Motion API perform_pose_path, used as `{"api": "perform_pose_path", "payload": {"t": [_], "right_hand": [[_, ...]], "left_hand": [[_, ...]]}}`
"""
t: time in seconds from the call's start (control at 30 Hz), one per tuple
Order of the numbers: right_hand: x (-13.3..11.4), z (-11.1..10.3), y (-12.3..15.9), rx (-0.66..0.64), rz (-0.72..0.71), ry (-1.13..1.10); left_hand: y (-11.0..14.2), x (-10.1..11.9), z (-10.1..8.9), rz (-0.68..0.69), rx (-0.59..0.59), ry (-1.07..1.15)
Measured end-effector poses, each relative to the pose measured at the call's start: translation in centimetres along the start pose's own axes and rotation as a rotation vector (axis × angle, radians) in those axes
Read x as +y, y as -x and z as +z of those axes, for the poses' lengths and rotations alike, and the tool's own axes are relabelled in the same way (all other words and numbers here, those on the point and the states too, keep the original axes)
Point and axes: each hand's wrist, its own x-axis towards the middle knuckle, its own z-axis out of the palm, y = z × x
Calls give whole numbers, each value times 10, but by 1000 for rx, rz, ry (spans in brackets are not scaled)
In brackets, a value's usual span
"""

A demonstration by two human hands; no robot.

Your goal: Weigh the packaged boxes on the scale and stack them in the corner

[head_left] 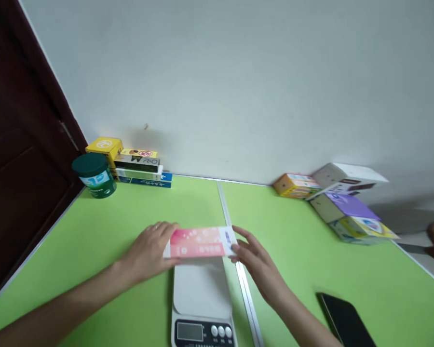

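A long pink and white box [200,242] is held level between my two hands, over the far end of a white kitchen scale [200,289]. My left hand [152,250] grips its left end, thumb on the near side and fingers over the far side. At the right end, my right hand [251,255] has its fingertips and thumb against the edge. The scale's display and round buttons face me at the bottom of the view; the box hides its far edge.
Back left, a green tub [96,176] stands beside a yellow box [106,147] and several stacked boxes [141,166]. More boxes [347,207] are piled back right. A black phone [345,318] lies front right. A metal strip [248,294] crosses the green table [275,221].
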Motion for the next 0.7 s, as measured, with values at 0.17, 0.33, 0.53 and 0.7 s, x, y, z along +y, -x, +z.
{"api": "perform_pose_path", "payload": {"t": [0.17, 0.33, 0.53, 0.7], "right_hand": [[36, -19, 30, -78, 42, 161], [38, -31, 35, -48, 70, 226], [40, -35, 33, -174, 77, 106], [44, -48, 31, -251, 27, 3]], "left_hand": [[22, 24, 34, -30, -129, 36], [33, 26, 35, -160, -176, 68], [39, 20, 27, -287, -144, 78], [25, 34, 18, -243, -100, 136]]}}
